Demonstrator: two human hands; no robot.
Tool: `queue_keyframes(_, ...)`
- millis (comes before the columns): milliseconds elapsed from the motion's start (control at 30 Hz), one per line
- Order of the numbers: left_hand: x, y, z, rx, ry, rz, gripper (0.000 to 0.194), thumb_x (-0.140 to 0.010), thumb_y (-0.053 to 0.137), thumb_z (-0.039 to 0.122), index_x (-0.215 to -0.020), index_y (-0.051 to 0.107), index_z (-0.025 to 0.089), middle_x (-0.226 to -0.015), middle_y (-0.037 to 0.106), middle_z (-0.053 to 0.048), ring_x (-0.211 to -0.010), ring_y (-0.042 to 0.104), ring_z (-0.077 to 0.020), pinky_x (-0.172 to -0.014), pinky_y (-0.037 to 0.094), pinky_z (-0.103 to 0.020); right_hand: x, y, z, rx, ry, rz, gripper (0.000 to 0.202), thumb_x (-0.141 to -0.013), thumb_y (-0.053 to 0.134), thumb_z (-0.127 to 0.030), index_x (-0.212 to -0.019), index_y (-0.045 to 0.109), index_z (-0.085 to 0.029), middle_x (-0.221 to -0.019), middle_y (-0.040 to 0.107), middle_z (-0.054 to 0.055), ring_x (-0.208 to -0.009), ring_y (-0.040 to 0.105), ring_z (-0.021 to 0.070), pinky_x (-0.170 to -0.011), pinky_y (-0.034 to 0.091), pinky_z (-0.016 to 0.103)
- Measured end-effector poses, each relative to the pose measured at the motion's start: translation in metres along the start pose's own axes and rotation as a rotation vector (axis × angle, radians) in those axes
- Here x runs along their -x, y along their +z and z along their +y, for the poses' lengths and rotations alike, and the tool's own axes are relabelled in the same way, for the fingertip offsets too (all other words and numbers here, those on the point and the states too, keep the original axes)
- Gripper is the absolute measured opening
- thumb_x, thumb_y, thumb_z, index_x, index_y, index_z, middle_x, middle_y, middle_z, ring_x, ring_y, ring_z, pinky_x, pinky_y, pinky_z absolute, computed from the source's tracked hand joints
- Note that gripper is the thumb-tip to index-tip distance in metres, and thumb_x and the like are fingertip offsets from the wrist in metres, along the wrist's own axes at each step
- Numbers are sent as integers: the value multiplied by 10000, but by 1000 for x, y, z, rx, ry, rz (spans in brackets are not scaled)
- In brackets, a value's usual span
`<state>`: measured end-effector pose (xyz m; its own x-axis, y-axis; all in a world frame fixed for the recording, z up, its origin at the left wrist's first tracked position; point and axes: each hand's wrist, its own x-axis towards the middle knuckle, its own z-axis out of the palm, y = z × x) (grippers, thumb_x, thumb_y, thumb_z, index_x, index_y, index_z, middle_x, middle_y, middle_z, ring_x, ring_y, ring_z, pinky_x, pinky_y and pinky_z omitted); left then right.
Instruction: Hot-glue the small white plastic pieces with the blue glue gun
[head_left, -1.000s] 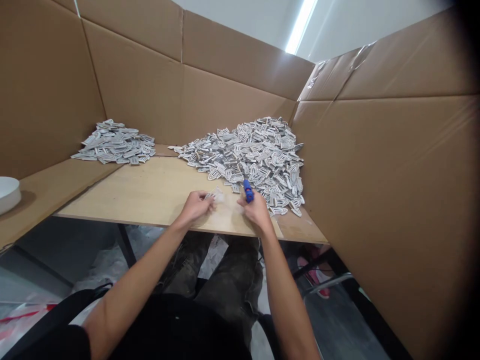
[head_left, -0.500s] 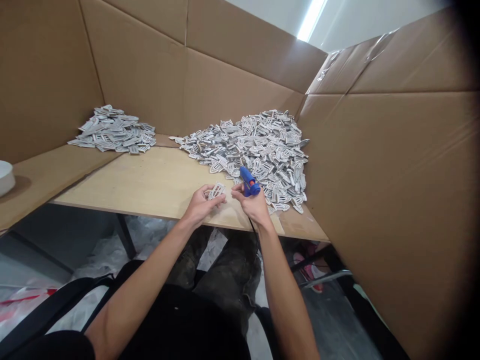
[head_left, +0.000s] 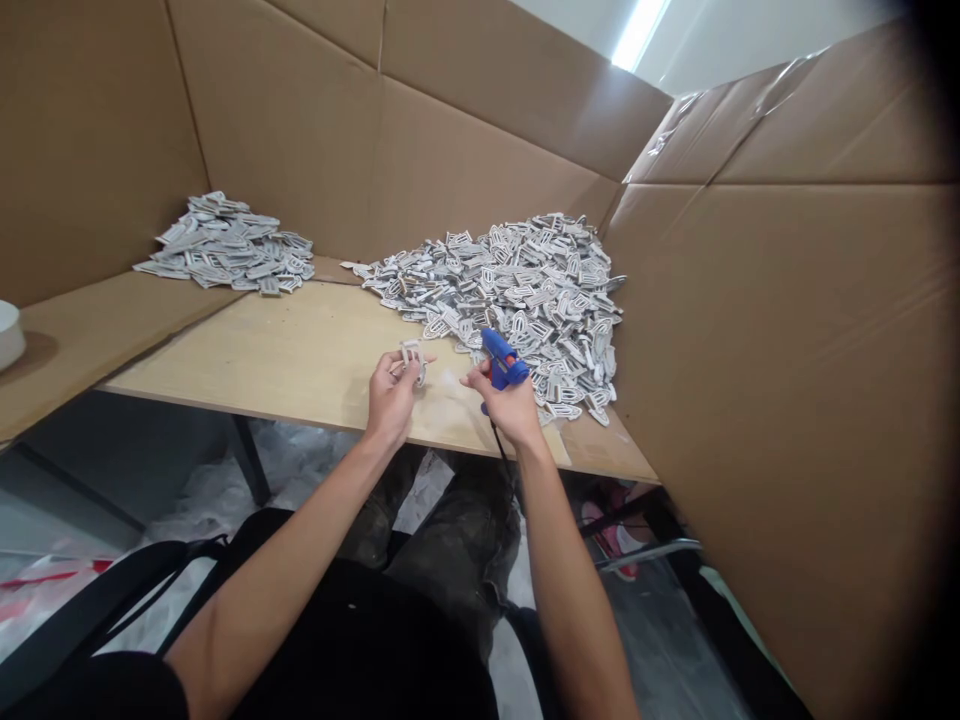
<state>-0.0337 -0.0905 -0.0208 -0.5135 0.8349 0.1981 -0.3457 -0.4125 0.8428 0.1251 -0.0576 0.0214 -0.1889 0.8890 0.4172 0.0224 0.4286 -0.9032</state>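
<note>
My left hand [head_left: 393, 392] pinches a small pale slotted piece [head_left: 412, 358] between thumb and fingers, just above the near part of the table. To its right, my right hand [head_left: 511, 402] is wrapped round a blue glue gun [head_left: 503, 358], and a black cord hangs down from it. The gun's nozzle end points away from me toward a large heap of similar slotted pieces [head_left: 517, 275]. A gap separates the two hands. What exactly the piece is, I cannot make out.
A smaller heap of pale pieces [head_left: 225, 245] lies at the back left. Cardboard walls [head_left: 465, 160] close in the wooden table [head_left: 300, 340] at the back and sides. At the far left stands a white round object [head_left: 9, 335]. Clear plastic bags [head_left: 300, 460] lie underneath.
My left hand has moved left, away from the glue gun, and turned the piece more upright. My right hand keeps hold of the gun in nearly the same place. The view has shifted slightly.
</note>
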Motion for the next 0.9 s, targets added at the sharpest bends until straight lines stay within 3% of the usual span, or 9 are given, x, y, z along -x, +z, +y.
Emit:
queue_keyframes(167, 4, -1, 5, 37, -39, -103, 466, -826, 808, 562, -1019, 594, 195, -1073, 798, -123, -830, 763, -185, -601, 507, -223, 2, 6, -2, -43, -27, -10, 366, -765, 816, -469, -856, 552, -232, -864, 598, -25, -748, 668, 139, -816, 642, 341)
queue_keyframes(333, 11, 1, 6, -39, 10, -268, 516, -801, 844, 601, -1019, 659, 170, -888, 744, -67, -633, 741, -183, -501, 494, -241, 3, 10, -6, 78, -73, 109, 286, -815, 750, -426, -825, 543, -229, -808, 624, -11, -717, 691, 156, -772, 597, 318)
queue_keyframes(500, 8, 0, -1, -138, -8, -180, 404, -854, 814, 513, -961, 649, 160, -878, 733, -66, -577, 704, -153, -461, 427, -221, 5, 9, -17, 22, -100, 54, 335, -821, 750, -448, -811, 482, -246, -840, 642, -6, -723, 663, 149, -792, 584, 318)
queue_keyframes(667, 5, -1, -3, -151, -111, -235, 399, -804, 827, 280, -1130, 620, 179, -927, 765, -60, -753, 759, -181, -642, 526, -238, 8, 3, -19, 183, -171, 41, 233, -843, 731, -406, -873, 579, -232, -861, 664, 6, -745, 633, 154, -778, 544, 298)
queue_keyframes(800, 7, -2, 4, -205, -66, -301, 387, -778, 781, 198, -1145, 661, 175, -1050, 777, -75, -933, 752, -197, -820, 564, -272, 10, 4, -17, 332, -191, -26, 186, -873, 681, -393, -908, 612, -225, -881, 691, 19, -777, 635, 171, -778, 516, 295)
queue_keyframes(900, 8, -2, 7, -205, -43, -308, 382, -773, 752, 177, -1150, 690, 156, -1142, 766, -97, -883, 730, -186, -815, 571, -286, 12, 7, -16, 436, -204, -5, 182, -879, 662, -397, -894, 601, -227, -848, 691, 17, -738, 616, 175, -739, 491, 294)
